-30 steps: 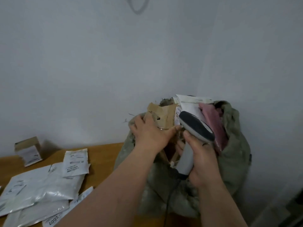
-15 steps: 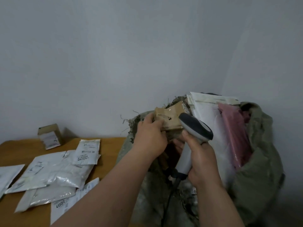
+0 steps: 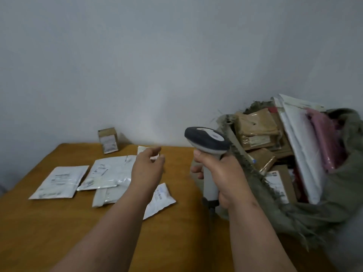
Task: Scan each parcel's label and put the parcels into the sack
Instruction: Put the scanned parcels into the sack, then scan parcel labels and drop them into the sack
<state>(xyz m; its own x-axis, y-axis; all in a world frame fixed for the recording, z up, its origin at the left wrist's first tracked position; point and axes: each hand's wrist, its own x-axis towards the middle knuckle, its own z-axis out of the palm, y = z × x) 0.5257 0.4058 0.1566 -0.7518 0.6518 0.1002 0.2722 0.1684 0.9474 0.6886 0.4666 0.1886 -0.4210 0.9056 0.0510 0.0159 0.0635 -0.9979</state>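
- Since the earlier frames the left hand (image 3: pixel 146 169) had let go of the brown parcel at the sack's mouth and swung out to the middle of the frame, over the desk (image 3: pixel 59 222); the view had also turned left, so the sack now sat at the right edge.
- The left hand hovered empty, fingers loosely spread and curled, above the white mailers.
- The right hand (image 3: pixel 224 179) was clamped round the pale handle of the scanner (image 3: pixel 206 142), whose dark grey head pointed toward the left of the frame.
- The sack (image 3: pixel 337 203), a frayed olive-green weave, stood open in the right part of the frame, its rim touching the back of the right hand.
- Inside it lay several brown parcels (image 3: pixel 255 128), a large white mailer (image 3: pixel 302 146) standing on edge, and a pink bag (image 3: pixel 324 140) just beside that mailer.
- On the desk in the left centre lay a flat white mailer (image 3: pixel 59 181), and to its right two more overlapping ones (image 3: pixel 110 171).
- A small white packet (image 3: pixel 159 201) lay partly under the left forearm.
- A small cardboard box (image 3: pixel 108 140) stood at the desk's far edge against the wall, well apart from both hands.
- Label print on the mailers was too blurred to read.
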